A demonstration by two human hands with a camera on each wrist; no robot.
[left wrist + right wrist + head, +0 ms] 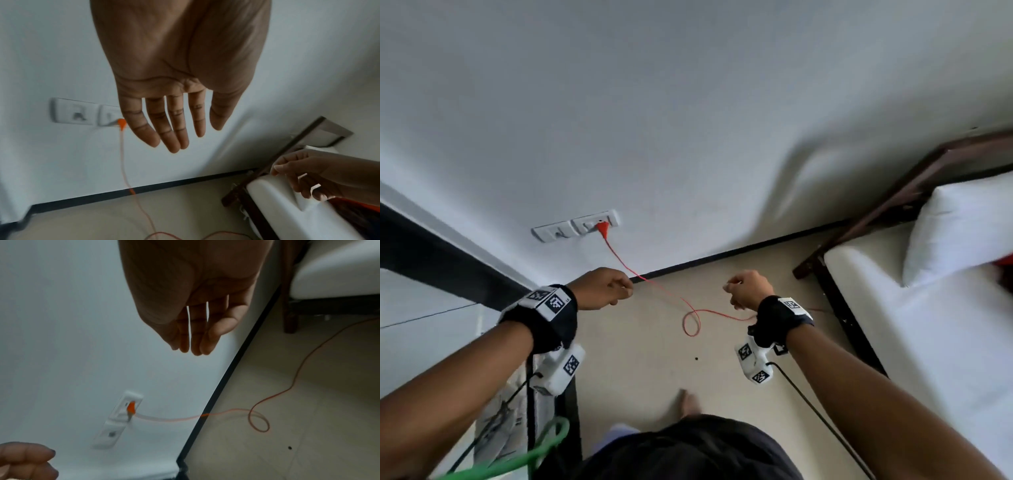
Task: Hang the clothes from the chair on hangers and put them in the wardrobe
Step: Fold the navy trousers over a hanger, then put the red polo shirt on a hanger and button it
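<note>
Both my hands are held out in front of me over the floor and hold nothing. My left hand point(616, 291) hangs loosely curled in the head view; in the left wrist view its fingers point(174, 129) are straight and spread. My right hand point(736, 291) is relaxed as well, with its fingers point(195, 337) hanging close together. A green hanger point(534, 452) shows at the bottom left, under my left forearm; what holds it is hidden. No clothes, chair or wardrobe interior are in view.
An orange cable point(691, 318) runs from a wall socket point(577, 226) and loops over the beige floor. A white bed point(928, 325) with a pillow point(962, 233) and dark wooden frame point(893, 202) fills the right. A dark-edged panel point(431, 253) stands at the left.
</note>
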